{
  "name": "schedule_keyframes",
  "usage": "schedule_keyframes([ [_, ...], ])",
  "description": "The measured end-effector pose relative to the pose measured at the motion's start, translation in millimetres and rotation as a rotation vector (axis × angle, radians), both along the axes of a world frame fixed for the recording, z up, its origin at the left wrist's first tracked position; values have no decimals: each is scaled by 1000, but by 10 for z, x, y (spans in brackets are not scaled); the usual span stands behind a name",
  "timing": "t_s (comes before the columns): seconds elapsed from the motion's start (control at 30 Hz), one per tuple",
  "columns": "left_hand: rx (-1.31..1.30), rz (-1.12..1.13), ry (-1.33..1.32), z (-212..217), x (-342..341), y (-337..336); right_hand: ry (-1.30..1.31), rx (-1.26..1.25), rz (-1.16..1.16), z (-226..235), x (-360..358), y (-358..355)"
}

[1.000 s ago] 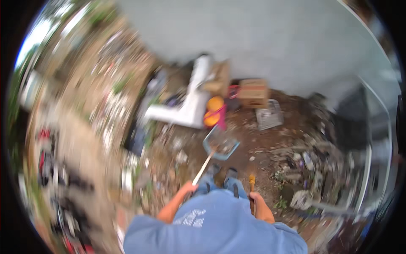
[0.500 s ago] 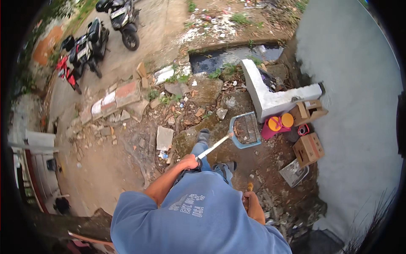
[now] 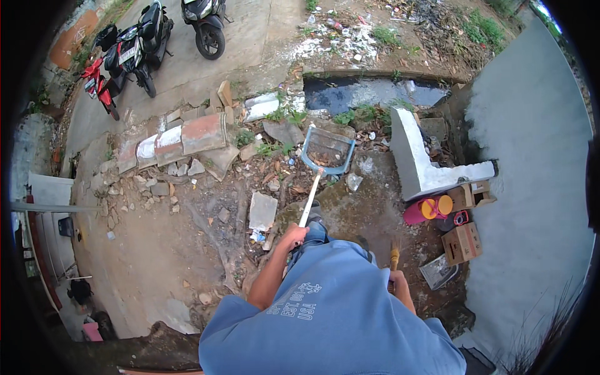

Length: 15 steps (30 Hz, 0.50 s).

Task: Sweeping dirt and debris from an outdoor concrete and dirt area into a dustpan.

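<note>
My left hand (image 3: 292, 236) grips the pale handle of a long blue dustpan (image 3: 327, 151). The pan is held out ahead of me over the dirt, with brown debris and leaves inside it. My right hand (image 3: 397, 281) hangs at my side, closed around the handle of a small broom (image 3: 394, 252), whose yellowish part points up. My blue shirt (image 3: 331, 319) fills the lower middle of the view and hides most of my legs.
Broken concrete slabs (image 3: 181, 136) and rubble lie to the left. A dark water-filled ditch (image 3: 369, 92) runs ahead. A white L-shaped concrete piece (image 3: 420, 164), cardboard boxes (image 3: 462, 242) and a pink and orange container (image 3: 425, 210) sit by the grey wall (image 3: 531, 162). Motorbikes (image 3: 134, 47) are parked far left.
The view has swung left and settled. The dustpan, still in my left hand, now points toward the ditch, and the boxes and wall have slid to the right.
</note>
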<state>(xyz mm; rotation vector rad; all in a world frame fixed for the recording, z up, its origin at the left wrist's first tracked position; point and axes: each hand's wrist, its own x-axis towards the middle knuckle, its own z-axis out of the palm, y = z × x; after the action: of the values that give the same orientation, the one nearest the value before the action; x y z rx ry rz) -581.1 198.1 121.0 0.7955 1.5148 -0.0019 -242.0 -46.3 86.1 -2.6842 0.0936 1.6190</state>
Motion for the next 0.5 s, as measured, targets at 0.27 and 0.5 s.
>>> schedule_keyframes([
  [0.27,40,217,0,-30,-801,834,-122,11,277,-6,-324,1397],
  [0.5,35,533,-47,-95,-1137,1525,-189,60,375,22,-306,2713],
])
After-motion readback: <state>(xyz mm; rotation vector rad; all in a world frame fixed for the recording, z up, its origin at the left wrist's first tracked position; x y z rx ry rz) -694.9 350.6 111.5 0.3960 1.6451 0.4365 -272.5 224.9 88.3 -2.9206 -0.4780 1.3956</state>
